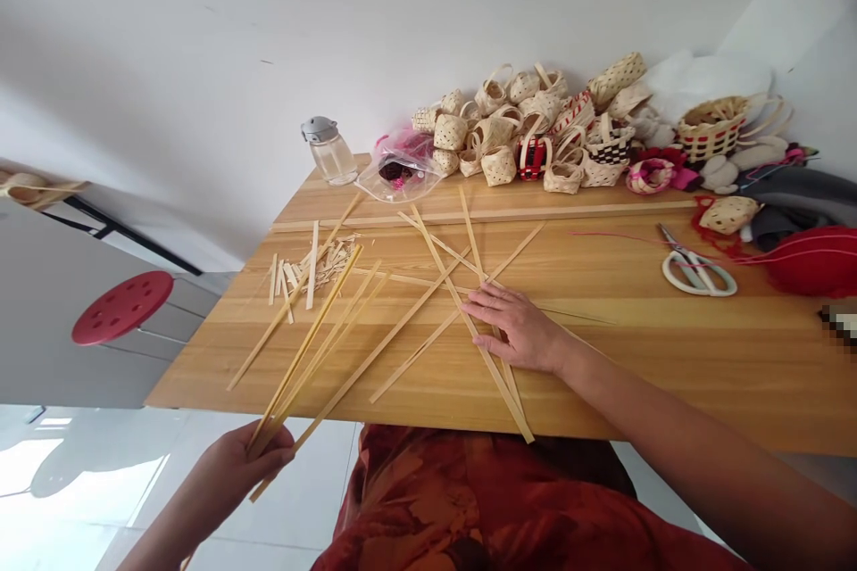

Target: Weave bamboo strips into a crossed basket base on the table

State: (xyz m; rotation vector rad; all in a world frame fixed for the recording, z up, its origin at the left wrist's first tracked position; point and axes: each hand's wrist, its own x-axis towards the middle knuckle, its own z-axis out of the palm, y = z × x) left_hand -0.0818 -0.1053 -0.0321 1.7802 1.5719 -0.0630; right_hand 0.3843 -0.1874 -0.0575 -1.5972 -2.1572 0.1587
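Several thin bamboo strips (309, 348) fan out from my left hand (258, 453), which is closed round their lower ends just off the table's front edge. Their far ends reach over the tabletop. Flat on the table, my right hand (512, 326) rests with its fingers stretched out, the fingertips touching crossed bamboo strips (438, 254). These loose strips lie across one another in front of me at various angles. One long strip (375, 352) runs from near my left hand up toward the crossing.
Short bamboo offcuts (328, 263) lie at the left. White-handled scissors (696, 272) and red yarn (813, 263) are at the right. Along the wall stand a water bottle (329, 152), a plastic bag (402, 174) and several small woven baskets (499, 165). A red stool (121, 308) stands left of the table.
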